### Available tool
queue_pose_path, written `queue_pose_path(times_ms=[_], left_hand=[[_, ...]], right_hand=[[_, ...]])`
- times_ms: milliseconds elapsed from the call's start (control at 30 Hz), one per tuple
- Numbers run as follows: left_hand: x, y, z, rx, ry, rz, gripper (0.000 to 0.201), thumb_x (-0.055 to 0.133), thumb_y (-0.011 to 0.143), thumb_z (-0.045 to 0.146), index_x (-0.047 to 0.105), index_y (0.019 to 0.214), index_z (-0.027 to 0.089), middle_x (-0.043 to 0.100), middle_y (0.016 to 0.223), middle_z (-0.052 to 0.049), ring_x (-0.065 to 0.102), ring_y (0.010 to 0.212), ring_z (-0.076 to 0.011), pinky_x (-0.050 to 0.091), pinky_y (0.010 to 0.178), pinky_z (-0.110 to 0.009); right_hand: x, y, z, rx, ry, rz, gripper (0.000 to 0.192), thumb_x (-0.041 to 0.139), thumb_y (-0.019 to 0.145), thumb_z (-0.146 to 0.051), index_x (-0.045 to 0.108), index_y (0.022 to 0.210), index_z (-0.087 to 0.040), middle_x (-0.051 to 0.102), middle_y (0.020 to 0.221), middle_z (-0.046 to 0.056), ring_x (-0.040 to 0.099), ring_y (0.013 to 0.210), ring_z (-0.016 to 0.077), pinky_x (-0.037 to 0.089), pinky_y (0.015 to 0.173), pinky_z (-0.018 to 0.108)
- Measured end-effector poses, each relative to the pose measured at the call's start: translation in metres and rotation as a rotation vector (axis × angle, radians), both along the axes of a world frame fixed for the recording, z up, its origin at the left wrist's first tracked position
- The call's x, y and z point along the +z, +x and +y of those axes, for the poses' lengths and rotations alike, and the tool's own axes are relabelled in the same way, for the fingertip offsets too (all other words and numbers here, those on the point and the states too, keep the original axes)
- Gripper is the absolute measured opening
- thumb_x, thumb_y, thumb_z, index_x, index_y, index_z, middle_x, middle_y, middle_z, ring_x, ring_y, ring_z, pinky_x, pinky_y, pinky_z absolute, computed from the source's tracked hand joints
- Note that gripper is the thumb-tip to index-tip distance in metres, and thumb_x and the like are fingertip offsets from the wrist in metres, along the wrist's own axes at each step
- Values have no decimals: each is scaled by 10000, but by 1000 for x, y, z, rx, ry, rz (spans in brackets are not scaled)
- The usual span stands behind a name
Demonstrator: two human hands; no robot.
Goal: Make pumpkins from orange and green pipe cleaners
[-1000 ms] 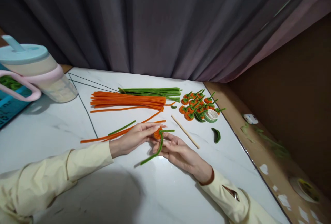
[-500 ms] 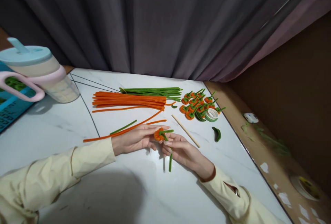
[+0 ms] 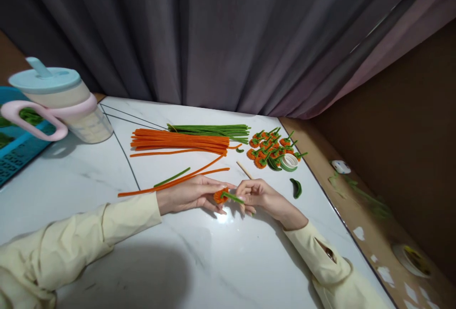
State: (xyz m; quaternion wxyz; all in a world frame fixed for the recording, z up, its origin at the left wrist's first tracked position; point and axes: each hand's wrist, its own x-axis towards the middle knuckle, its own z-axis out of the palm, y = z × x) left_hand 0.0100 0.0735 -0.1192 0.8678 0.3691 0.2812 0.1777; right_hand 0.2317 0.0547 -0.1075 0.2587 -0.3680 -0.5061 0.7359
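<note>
The orange coil [image 3: 220, 196] is pinched by the left hand [image 3: 194, 193], its green stem [image 3: 233, 197] by the right hand [image 3: 261, 195] — a loose pinch, and the coil could be unwound.

The stem bundles [image 3: 192, 137] lie along the table's [image 3: 213, 261] far edge. Finished pieces [image 3: 272, 147] cluster at its far right corner; the jug [image 3: 60, 102] stands at the far left.

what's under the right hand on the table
A wooden stick runs under the right hand; only its far end shows, the rest is covered. The fingers pinch a green stem on an orange coil held by the left hand.
</note>
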Motion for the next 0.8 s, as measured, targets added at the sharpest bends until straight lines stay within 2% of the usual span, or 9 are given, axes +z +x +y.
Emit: queue_pose_path(times_ms=[167,233,333,400,500,567,667,733,800], left_hand=[[-1,0,-2,9,119,65,335,677,811,378,664,1039,132,685,924,-88,682,702,-160,548,767,-335],[-2,1,-3,49,160,73,311,683,802,384,634,985,137,668,906,-70,683,700,-166,554,743,-337],[-2,3,-6,72,244,109,291,677,804,388,605,916,129,651,848,-55,677,713,-166,556,715,-324],[-1,6,-9,76,299,141,287,676,801,393,592,872,127,654,816,-52,674,698,-164,552,686,-312],[2,8,-12,58,347,160,294,669,803,405,573,807,128,662,744,-50,667,676,-160,540,667,-299],[3,8,-12,44,338,164,299,666,806,409,570,790,127,662,717,-52,663,674,-158,537,675,-300],[2,6,-10,58,256,142,300,682,793,406,568,811,129,661,763,-50,677,685,-169,544,702,-331],[1,4,-7,71,189,113,298,688,789,400,562,830,132,656,795,-43,685,687,-171,545,724,-347],[0,3,-6,78,124,87,293,693,790,388,550,829,135,652,786,-31,685,679,-162,544,742,-344]], right_hand=[[9,4,4,28,87,-144,292,742,735,-382,621,746,-116,619,578,0,500,469,77,386,490,212],[10,2,4,49,23,-95,310,729,752,-404,628,788,-113,634,651,14,549,528,91,429,541,224],[10,-2,4,94,-164,-37,363,695,775,-460,630,798,-104,650,739,48,603,619,116,481,620,249],[11,-6,4,130,-255,-58,391,694,767,-485,628,750,-100,631,673,35,585,586,106,479,602,239],[12,-10,5,204,-276,-134,397,724,727,-484,595,629,-122,505,483,-41,433,428,63,410,474,205],[13,-11,5,221,-230,-173,403,730,709,-482,575,583,-132,463,447,-57,332,394,46,358,429,198],[14,-12,1,133,-86,-234,393,678,742,-492,572,606,-138,493,486,-35,348,413,58,347,442,209],[14,-13,-4,47,121,-352,352,606,804,-456,563,639,-148,503,519,-23,400,441,79,343,458,218],[13,-13,-10,-19,418,-504,260,534,863,-363,569,710,-155,527,567,-12,430,478,94,348,489,223]])
